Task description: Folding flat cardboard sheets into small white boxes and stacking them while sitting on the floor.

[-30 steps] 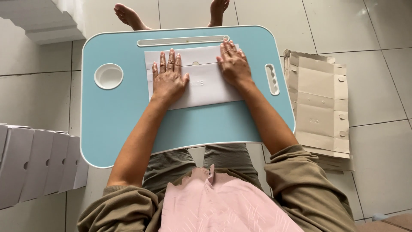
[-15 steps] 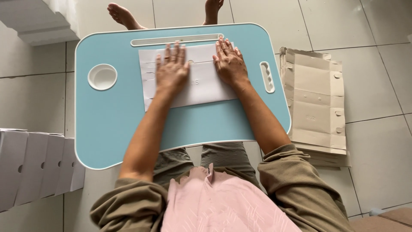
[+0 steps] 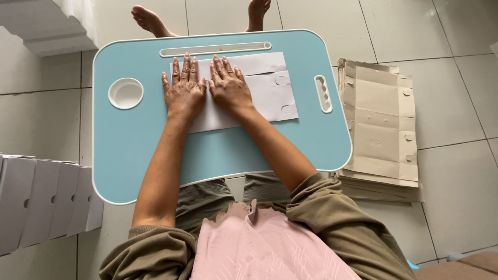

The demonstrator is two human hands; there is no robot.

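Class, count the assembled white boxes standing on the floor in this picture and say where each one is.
5 white boxes show, standing side by side in a row on the floor at the left, beside the blue lap table. More may be hidden beyond the picture's left edge.

L hand and R hand cover the left part of the white card blank. White folded boxes cut off at left edge, foam block at top.

White flat carton blank on the blue desk; brown flattened cartons stacked right of desk; white folded boxes rowed left.
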